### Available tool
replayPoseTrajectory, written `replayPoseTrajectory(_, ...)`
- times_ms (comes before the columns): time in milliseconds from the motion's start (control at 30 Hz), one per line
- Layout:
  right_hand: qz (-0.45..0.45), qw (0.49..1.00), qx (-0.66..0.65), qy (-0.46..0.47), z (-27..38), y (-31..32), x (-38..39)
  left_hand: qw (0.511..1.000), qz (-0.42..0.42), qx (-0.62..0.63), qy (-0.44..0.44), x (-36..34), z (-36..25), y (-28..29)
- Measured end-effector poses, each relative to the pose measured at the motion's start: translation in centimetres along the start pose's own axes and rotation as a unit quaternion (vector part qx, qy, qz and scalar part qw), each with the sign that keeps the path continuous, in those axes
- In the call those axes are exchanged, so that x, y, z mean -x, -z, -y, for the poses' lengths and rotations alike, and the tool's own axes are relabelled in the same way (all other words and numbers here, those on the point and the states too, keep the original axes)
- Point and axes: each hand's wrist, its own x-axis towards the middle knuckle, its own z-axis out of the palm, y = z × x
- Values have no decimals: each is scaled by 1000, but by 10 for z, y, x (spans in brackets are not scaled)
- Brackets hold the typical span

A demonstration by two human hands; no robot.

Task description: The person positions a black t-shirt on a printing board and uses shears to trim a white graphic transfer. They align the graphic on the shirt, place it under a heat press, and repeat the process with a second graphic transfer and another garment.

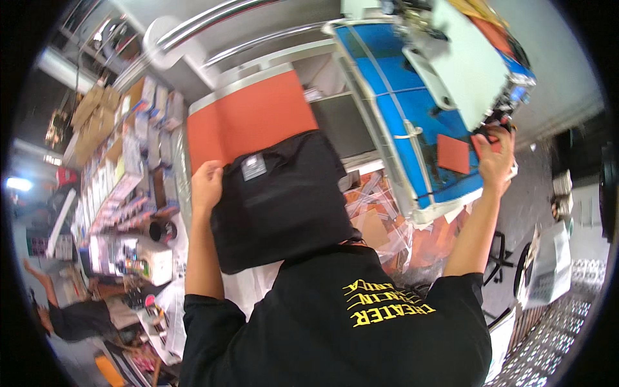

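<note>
Your worn black cloth shirt (335,309), nearest | flat black cloth garment (287,203) just right of your left fingers (209,169), curled at its edge, pinch unclear | likely light, limp; hold both upper corners | right fingers (501,135): grip indiscernible

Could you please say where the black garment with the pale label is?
Left of centre in the head view, the black garment partly covers the orange panel, beside the left hand.

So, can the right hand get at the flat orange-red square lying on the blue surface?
Probably yes: the right hand is close beside the orange-red square, and nothing seems to cover it.
</note>
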Motion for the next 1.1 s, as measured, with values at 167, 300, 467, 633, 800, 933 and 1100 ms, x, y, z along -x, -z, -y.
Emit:
replayPoseTrajectory(167,-175,947,270,27,18,-14,3,995,-39,-56,74,28,112,57)
replayPoseTrajectory(300,-157,980,120,17,85,-102,39,996,10,51,75,26,125,41)
replayPoseTrajectory(467,264,960,-65,-66,115,-268,115,993,55,12,101,6,93,53)
replayPoseTrajectory(633,453,880,-14,-144,137,-242,89,975,38,214,40,34,106,86)
replayPoseTrajectory(800,455,829,-295,-135,138,-138,43,993,76,89,22,78,41,162)
replayPoseTrajectory(933,372,852,-330,-165,154,-73,20,982,-23,177,53,100,-6,207)
replayPoseTrajectory(1100,427,851,-264,-155,146,-50,-2,982,-41,185,-9,111,-11,231)
